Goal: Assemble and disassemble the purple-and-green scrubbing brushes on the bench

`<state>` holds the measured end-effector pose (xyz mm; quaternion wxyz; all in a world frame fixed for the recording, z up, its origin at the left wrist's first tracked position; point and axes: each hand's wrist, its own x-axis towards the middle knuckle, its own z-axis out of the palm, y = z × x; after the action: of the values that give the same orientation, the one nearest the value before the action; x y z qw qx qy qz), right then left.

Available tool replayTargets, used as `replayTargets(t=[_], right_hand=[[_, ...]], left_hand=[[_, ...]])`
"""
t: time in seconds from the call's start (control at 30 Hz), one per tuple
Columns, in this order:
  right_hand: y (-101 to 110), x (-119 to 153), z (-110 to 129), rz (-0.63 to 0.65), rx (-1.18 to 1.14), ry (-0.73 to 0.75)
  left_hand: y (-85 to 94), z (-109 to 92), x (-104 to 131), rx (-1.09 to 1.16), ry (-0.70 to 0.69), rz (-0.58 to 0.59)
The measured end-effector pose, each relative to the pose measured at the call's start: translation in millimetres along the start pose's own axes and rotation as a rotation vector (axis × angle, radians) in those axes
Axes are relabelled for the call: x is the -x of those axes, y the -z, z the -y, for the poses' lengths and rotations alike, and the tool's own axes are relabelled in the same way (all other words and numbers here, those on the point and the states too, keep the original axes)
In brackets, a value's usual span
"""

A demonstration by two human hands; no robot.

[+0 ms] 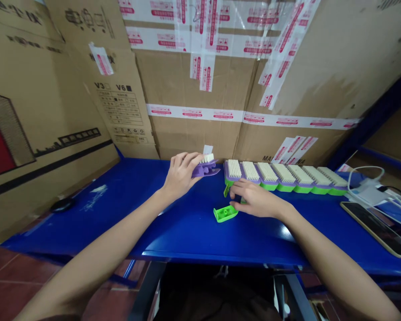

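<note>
My left hand (181,174) is closed round a purple brush part (204,169) with pale bristles on top, held above the blue table (183,232). Lower and to the right, my right hand (252,198) has its fingers curled over a small green piece (226,191), which shows at the fingertips. Just below those fingers lies a bright green shell (225,214), hollow side up. Behind my right hand, several purple and green brushes (284,174) stand side by side in a row, bristles up.
Cardboard panels (200,80) with white and red tape rise behind the table. At the right edge are a phone (377,223) and white cables (396,200). A black round object (63,204) lies at the left.
</note>
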<state>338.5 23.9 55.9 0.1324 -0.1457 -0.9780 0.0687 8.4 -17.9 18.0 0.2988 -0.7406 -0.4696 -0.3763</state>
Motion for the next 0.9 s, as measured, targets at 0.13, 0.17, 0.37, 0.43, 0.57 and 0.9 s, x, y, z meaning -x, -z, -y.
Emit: replayTargets(t=[0.13, 0.17, 0.37, 0.43, 0.57, 0.9], right_hand=[[0.1, 1.4, -9.7, -0.044, 0.203, -0.09], [-0.2, 2.4, -12.9, -0.039, 0.263, -0.113], [-3.1, 7.8, -28.1, 0.054, 0.419, -0.171], [-3.2, 7.9, -30.3, 0.041, 0.427, -0.158], [-1.9, 6.7, -33.2, -0.062, 0.48, -0.143], [-18.4, 0.5, -40.8, -0.061, 0.335, -0.098]], left_hand=[[1.8, -2.4, -0.9, 0.013, 0.015, 0.068], [1.9, -2.6, -1.1, 0.015, 0.015, 0.086], [2.0, -2.0, -1.5, 0.002, 0.0, 0.109], [2.2, -2.3, -1.4, 0.003, 0.002, 0.106], [1.9, -2.4, -1.0, 0.004, -0.009, 0.114], [1.9, -4.8, -2.7, 0.036, -0.051, 0.051]])
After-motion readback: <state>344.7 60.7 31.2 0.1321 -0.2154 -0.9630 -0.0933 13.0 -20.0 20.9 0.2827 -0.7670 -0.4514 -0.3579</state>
